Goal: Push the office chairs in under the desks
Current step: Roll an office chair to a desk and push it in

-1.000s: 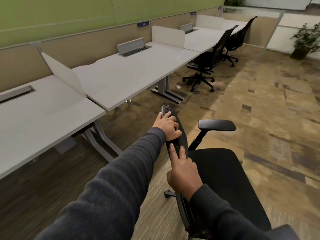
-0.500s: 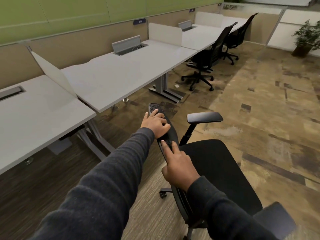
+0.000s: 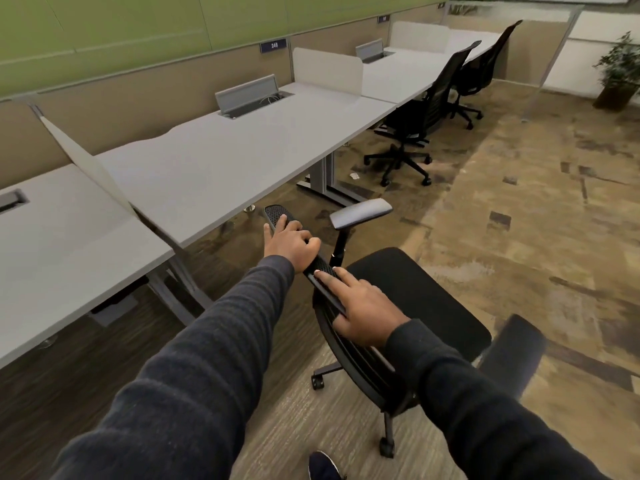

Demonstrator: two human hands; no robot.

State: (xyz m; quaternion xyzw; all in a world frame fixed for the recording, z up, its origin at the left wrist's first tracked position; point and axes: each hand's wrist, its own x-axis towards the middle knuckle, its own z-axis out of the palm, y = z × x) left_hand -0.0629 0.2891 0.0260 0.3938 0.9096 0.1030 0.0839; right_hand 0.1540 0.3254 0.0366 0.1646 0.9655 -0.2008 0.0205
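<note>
A black office chair (image 3: pixel 412 299) stands on the floor in front of me, its seat facing right, away from the desks. My left hand (image 3: pixel 289 242) grips the top edge of its mesh backrest. My right hand (image 3: pixel 363 311) lies on the same edge nearer to me, fingers wrapped over it. The chair's left armrest (image 3: pixel 360 213) points toward the middle white desk (image 3: pixel 221 168), which stands just left of the chair. Two more black chairs (image 3: pixel 415 126) (image 3: pixel 481 71) sit at the far desks.
A row of white desks with low divider panels (image 3: pixel 327 71) runs along the green and beige wall. Grey desk legs (image 3: pixel 180 285) reach down to the floor. A potted plant (image 3: pixel 620 71) stands at the far right. Open carpet lies to the right.
The chair has swung round under my hands, its seat and armrest turning further right. My view has shifted left along the desks.
</note>
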